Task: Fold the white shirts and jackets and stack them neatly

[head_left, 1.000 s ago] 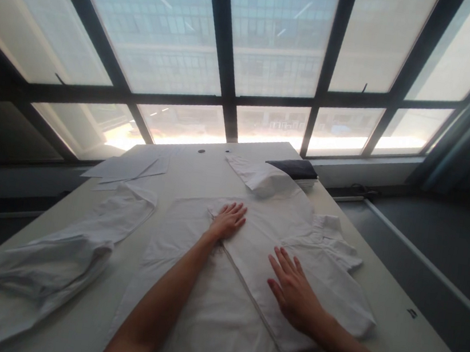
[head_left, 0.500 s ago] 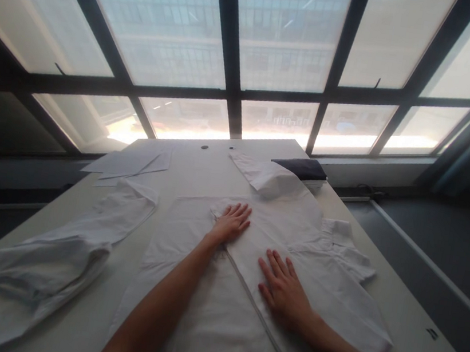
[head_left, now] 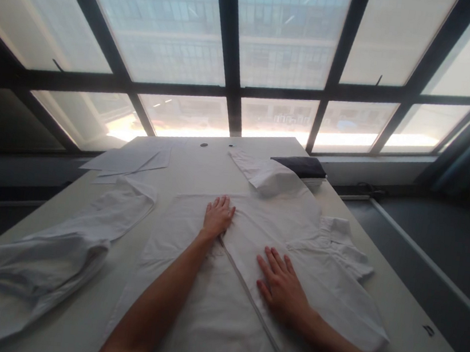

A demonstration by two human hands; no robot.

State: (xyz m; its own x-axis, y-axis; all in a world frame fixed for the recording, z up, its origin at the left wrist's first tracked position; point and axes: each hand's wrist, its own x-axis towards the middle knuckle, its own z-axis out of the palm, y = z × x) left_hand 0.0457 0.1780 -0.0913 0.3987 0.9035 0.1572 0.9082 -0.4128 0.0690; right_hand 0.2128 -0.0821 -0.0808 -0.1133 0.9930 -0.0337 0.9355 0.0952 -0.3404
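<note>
A large white garment [head_left: 242,281] lies spread over the table, with a long zipper-like seam [head_left: 251,299] running down its front. My left hand [head_left: 218,217] rests flat on the cloth at the upper end of that seam, fingers stretched forward. To the right of the seam, my right hand [head_left: 285,286] also lies flat on the fabric, its fingers a little spread. Neither hand grips anything. A gathered, elastic-looking part [head_left: 341,242] of the garment bunches up at the right, and a white sleeve-like piece [head_left: 272,175] reaches toward the far side.
Another crumpled white cloth [head_left: 46,261] covers the table's left side. Behind it lie paper sheets [head_left: 133,162]. A dark folded item [head_left: 299,166] sits on a stack at the far right. A small black object [head_left: 428,330] is near the right edge. Windows [head_left: 288,33] stand beyond the table [head_left: 201,171].
My left hand has slid a little to the left over the cloth, its fingers now closer together. My right hand stays almost in place.
</note>
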